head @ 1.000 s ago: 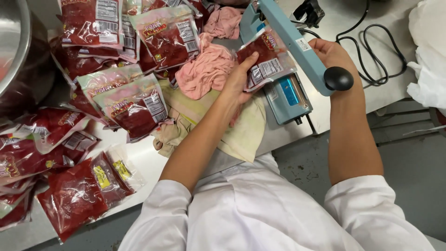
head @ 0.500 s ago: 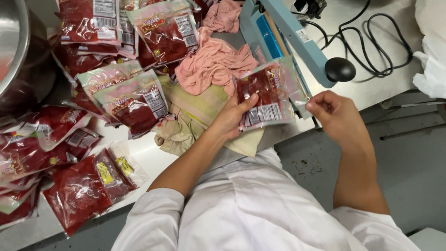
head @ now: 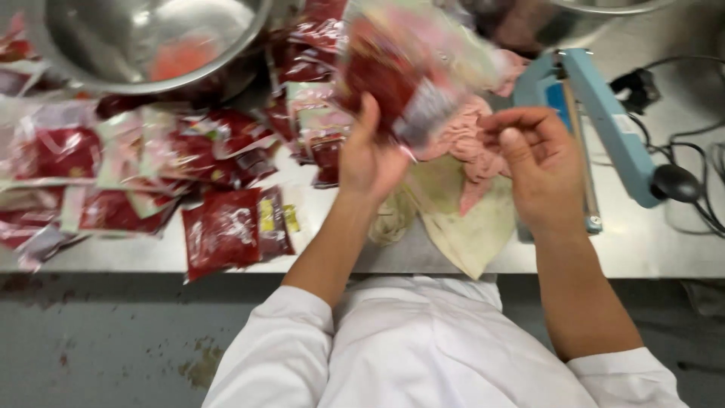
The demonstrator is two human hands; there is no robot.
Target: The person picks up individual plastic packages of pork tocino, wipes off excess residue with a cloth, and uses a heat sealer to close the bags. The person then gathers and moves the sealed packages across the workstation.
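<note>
My left hand point(head: 371, 155) grips a clear pouch of red sauce point(head: 411, 72), blurred with motion, raised above the steel table. My right hand point(head: 532, 162) hovers just right of the pouch with the fingers curled; whether they touch the pouch's edge I cannot tell. Under both hands lie a pink cloth point(head: 461, 136) and a yellowish cloth point(head: 464, 219). A blue heat sealer point(head: 604, 121) with a black knob stands to the right of my right hand.
Several filled red pouches point(head: 226, 230) cover the left half of the steel table point(head: 642, 253). A large steel bowl point(head: 143, 41) sits at the back left. Black cables point(head: 698, 174) lie at the far right. The grey floor shows below the table edge.
The pouch has been lifted away from the sealer, up and to the left. My right hand left the sealer's handle and came in beside the pouch. The camera view shifted left.
</note>
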